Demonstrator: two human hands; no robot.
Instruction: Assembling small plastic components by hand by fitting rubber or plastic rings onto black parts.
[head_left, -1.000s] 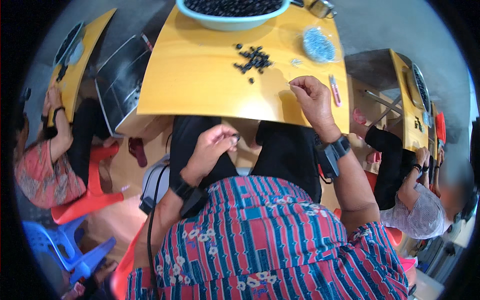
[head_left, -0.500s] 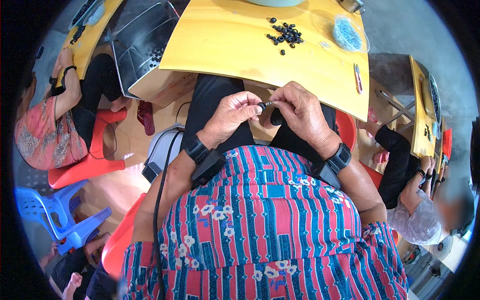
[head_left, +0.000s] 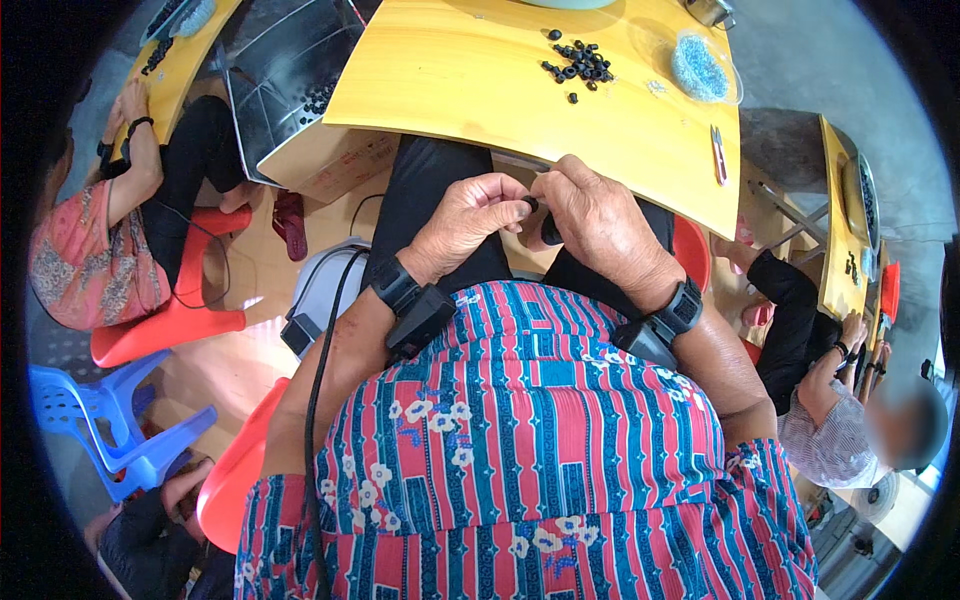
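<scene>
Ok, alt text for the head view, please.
Seen from above, a seated person's left hand and right hand meet over the lap, pinching a small black part. Ahead, a yellow table holds a scatter of small black rings.

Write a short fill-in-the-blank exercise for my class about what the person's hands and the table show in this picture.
1. The left hand and the right hand meet over the lap, pinching a small ____ part between them.
2. The loose pile of black pieces lies on the ____ table.
3. Each wrist carries a black ____.
4. The bag of small blue bits lies to the ____ of the pile.

Missing words: black; yellow; band; right
</scene>
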